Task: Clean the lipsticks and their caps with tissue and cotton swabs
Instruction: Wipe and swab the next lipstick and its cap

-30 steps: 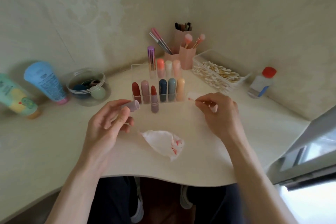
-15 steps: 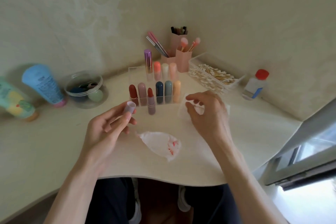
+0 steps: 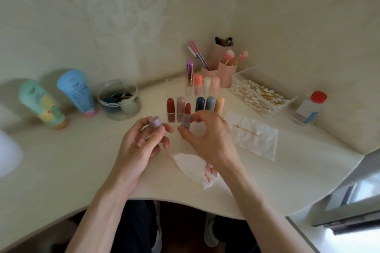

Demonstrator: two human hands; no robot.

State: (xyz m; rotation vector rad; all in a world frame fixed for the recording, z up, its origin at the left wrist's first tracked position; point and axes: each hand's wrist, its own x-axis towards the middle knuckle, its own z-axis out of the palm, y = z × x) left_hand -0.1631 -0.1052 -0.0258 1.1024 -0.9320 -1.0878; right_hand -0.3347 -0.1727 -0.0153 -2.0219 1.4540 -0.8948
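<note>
My left hand (image 3: 141, 146) pinches a mauve lipstick cap (image 3: 155, 122) between thumb and fingers, open end up. My right hand (image 3: 211, 139) grips the uncapped lipstick (image 3: 186, 117), red tip up, just in front of the clear organiser (image 3: 170, 88) that holds several capped lipsticks. A crumpled tissue (image 3: 191, 166) with red smears lies on the table below my right wrist. A flat tissue (image 3: 255, 137) lies to the right, with a used cotton swab on it. A tray of cotton swabs (image 3: 259, 94) stands at the back right.
Two tubes, green (image 3: 41, 104) and blue (image 3: 76, 90), lean at the left beside a clear tub of sponges (image 3: 119, 98). Pink brush holders (image 3: 224, 68) stand at the back. A red-capped bottle (image 3: 308, 109) sits at the right. The table's curved front edge (image 3: 185, 203) is near.
My right hand let go of the cotton swab onto the flat tissue, moved left and took hold of the uncapped lipstick. My left hand keeps the cap.
</note>
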